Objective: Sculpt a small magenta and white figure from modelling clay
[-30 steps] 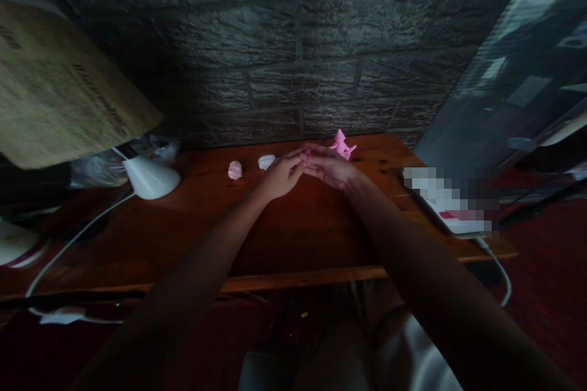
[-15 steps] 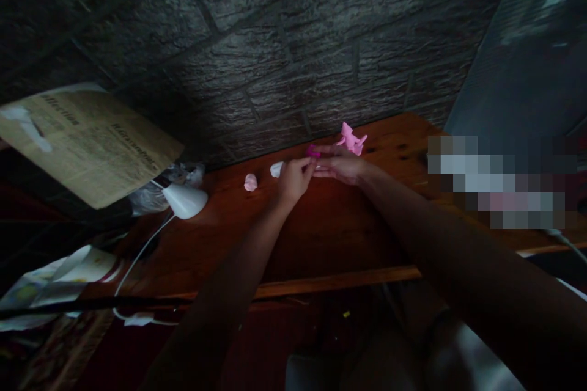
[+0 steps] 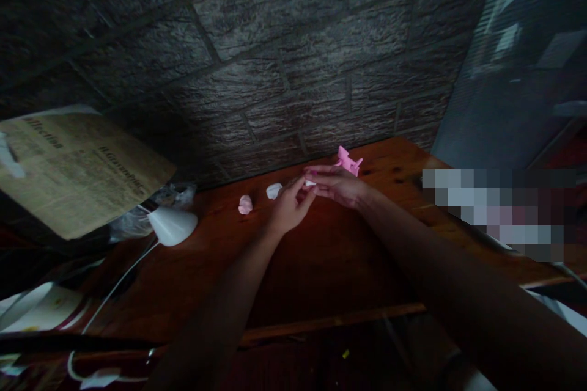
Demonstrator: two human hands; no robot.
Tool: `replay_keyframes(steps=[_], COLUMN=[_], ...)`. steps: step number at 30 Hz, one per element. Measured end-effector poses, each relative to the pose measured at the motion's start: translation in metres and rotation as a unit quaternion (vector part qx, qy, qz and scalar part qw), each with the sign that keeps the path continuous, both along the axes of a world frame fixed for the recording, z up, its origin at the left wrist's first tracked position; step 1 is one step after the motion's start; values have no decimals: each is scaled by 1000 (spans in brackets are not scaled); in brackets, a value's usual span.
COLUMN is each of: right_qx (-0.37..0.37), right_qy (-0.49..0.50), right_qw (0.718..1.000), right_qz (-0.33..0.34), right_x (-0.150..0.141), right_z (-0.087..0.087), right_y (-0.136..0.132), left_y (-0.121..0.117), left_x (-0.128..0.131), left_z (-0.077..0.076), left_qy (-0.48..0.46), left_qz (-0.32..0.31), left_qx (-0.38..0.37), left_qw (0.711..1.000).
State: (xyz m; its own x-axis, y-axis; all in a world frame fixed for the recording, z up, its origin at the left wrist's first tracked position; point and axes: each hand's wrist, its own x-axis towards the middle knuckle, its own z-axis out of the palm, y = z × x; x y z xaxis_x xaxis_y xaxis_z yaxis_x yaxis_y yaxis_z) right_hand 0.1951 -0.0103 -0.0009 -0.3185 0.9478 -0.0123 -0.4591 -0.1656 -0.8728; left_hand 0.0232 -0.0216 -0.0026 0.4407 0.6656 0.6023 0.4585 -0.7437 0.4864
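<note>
Rounded white object: one, dark red band at its right end, lying at 8 o'clock from the small white piece; too dim to name.
Printed sheet: one, tan paper with dark lettering, at 9 o'clock.
White cord: thin, curving down from the cone's near side.
Crumpled plastic: clear, wrinkled, just behind the cone.
White cone: one, smooth, between 8 and 9 o'clock.
Pink lump: one, pale, rounded and creased, between 8 and 9 o'clock on the bench, which is brown knotted wood.
White lump: one, soft-edged, at 9 o'clock, just beside the left hand.
Left hand: thumb and fingers curled in, pinching the small white piece.
Small white piece: one, between the fingertips of both hands, partly hidden; exact shape cannot be told.
Right hand: at 3 o'clock, fingers stretched toward the left hand and closed on the same piece.
Pink figure: one, pointed projections, at 2 o'clock, partly behind the right hand.
Wall: rough grey blocks, at 12 o'clock.
Pixelated object: pale, at 3 o'clock, well apart.
</note>
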Motion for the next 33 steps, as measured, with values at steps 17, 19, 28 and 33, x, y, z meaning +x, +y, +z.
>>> replay_keyframes(steps=[17,19,28,33], right_qx=[23,11,17,55], right_qy=[-41,-36,33,31], right_qw=[996,995,988,988], right_qz=[77,94,152,142], right_x=[-5,-7,-5,0], right_z=[-4,-7,-5,-3], right_y=[0,0,-3,-2], left_y=[10,9,12,10], left_x=[5,4,-4,-2], left_z=[-15,-13,-9,-8], left_qy=[-224,-193,-137,-185], left_qz=[-60,-37,24,10], left_qx=[-189,-130,-43,-86], left_qw=[954,972,989,979])
